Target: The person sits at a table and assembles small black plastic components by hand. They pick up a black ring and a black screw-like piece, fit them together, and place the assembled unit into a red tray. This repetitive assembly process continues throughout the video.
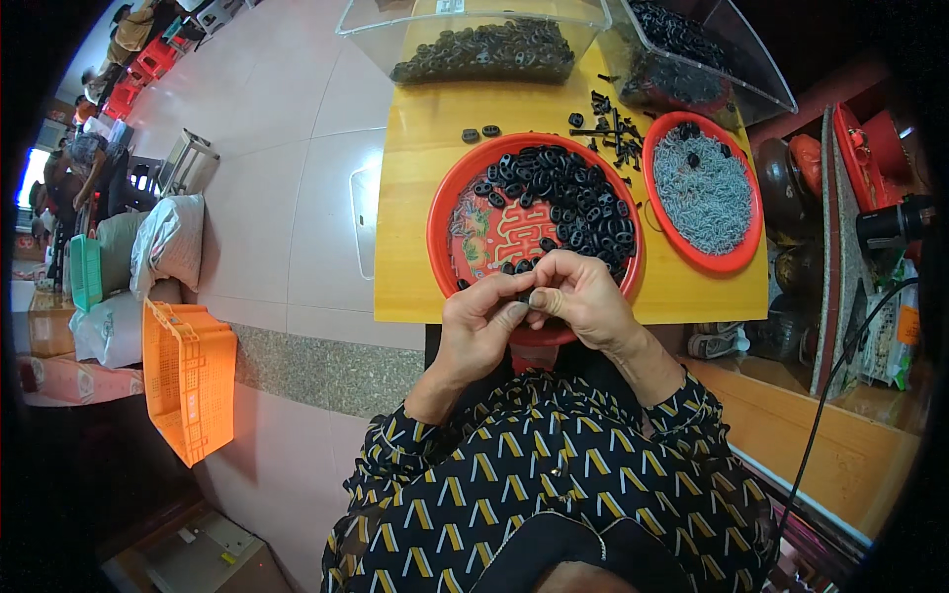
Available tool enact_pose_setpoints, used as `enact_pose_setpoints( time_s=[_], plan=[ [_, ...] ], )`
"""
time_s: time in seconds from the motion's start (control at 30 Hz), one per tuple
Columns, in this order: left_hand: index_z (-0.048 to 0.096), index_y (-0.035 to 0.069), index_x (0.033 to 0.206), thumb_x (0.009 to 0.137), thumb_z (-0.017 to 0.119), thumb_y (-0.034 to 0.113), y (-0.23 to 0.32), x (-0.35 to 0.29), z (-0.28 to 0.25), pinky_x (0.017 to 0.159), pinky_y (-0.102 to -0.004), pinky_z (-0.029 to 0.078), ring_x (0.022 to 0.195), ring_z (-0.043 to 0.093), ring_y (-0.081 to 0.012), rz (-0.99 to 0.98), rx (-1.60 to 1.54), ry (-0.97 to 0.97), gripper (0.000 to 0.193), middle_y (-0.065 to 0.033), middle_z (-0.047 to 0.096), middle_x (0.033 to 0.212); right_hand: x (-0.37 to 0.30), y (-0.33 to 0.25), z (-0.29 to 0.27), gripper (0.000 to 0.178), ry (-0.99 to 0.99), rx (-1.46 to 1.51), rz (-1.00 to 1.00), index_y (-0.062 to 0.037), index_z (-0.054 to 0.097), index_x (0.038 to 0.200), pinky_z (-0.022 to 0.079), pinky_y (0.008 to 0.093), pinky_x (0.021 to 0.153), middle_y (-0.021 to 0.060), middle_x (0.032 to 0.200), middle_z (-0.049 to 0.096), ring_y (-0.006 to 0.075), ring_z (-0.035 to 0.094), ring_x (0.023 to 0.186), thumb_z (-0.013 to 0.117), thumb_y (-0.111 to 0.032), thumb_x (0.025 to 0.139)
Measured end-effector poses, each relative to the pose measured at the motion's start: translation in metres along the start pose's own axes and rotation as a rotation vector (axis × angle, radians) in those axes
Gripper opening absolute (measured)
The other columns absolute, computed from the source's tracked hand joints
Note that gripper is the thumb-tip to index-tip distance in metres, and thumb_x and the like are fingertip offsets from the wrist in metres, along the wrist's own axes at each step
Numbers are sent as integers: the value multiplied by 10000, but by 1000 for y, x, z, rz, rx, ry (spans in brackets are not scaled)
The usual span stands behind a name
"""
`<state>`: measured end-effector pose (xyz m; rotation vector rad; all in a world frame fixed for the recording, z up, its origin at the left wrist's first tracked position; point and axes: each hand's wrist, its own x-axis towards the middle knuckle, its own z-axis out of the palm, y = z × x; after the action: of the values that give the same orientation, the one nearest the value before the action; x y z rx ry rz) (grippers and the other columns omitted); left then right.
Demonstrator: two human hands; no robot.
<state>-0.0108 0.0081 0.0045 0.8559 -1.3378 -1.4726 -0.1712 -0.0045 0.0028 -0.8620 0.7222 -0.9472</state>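
Observation:
My left hand [480, 321] and my right hand [581, 301] meet over the near rim of a round red tray [438, 232]. Fingers and thumbs of both are pinched together at one spot. Whatever they pinch is mostly hidden; only a small dark bit shows between the fingertips. Many small black oval plastic pieces with two holes [593, 212] are heaped on the tray's right and far side. A few more lie right beside my fingertips. To the right, a smaller red tray [656, 212] is filled with small silvery screws [704, 203], with a few black pieces on top.
On the yellow table [405, 247], two clear bins, one with black pieces [484, 54] and another [682, 59], stand at the far side. Loose black parts [623, 138] are scattered between bins and trays. An orange crate [188, 381] sits on the floor at left. People are in the far left background.

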Motion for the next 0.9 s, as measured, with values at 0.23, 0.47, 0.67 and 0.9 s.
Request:
enact_pose_setpoints(
  time_s=[0.23,0.47,0.67,0.9],
  plan=[
    [506,-33,1117,824,519,-15,0,3,3,702,-217,450,799,545,-101,-63,-329,50,294,-53,564,899,-4,-24,0,153,5,117,101,14,546,878,488,217,552,45,738,561,106,571,622,587,-120,817],
    [504,-37,1112,818,523,-18,-5,-3,-4,721,-219,435,830,531,-99,-49,-182,45,296,-60,560,933,-12,-24,3,144,75,-37,120,6,550,871,482,208,521,43,710,564,100,570,598,575,-128,826],
    [490,-40,1126,792,535,-35,0,-7,2,740,-229,432,840,537,-118,-24,15,25,337,-87,562,933,-9,-32,13,93,91,-217,172,-23,530,764,444,190,452,17,635,547,76,546,530,565,-93,813],
    [523,-39,1057,744,575,-54,7,-11,-8,592,-222,427,694,529,-127,196,397,97,319,-90,557,810,39,-140,-55,122,205,-163,-432,18,555,780,471,242,594,113,711,593,144,568,642,502,-85,819]
  ],
)
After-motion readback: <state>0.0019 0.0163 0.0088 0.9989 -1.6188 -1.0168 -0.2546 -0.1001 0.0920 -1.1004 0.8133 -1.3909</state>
